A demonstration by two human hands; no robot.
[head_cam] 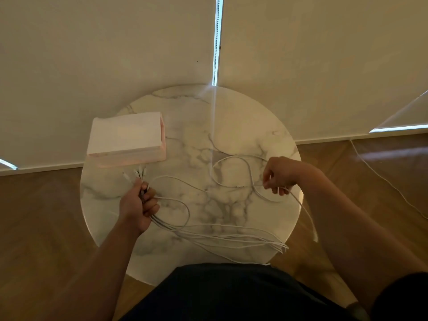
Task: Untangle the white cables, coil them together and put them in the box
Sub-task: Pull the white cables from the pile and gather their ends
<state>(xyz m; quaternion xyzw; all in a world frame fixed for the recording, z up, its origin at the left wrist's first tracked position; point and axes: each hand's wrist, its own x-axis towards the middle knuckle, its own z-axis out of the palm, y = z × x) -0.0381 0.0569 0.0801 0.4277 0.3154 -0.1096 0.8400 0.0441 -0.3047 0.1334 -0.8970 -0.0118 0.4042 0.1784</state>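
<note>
Both hands gripping white cables over the bench.
Left hand (139, 205) fists the cables (231, 237); right hand (281, 174) pinches one strand; box (126, 137) beyond left hand.

Round marble counter (243, 126) mid-frame, wood floor (46, 216) below, drawn beige blinds (104, 54) up top, daylight slit (217, 40) centre.

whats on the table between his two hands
In the head view, loose loops of the white cables lie on the marble table between the left hand and right hand; nothing else.

Round marble table (243, 117) — white box (125, 137) and white cables (222, 237) on it.
</note>
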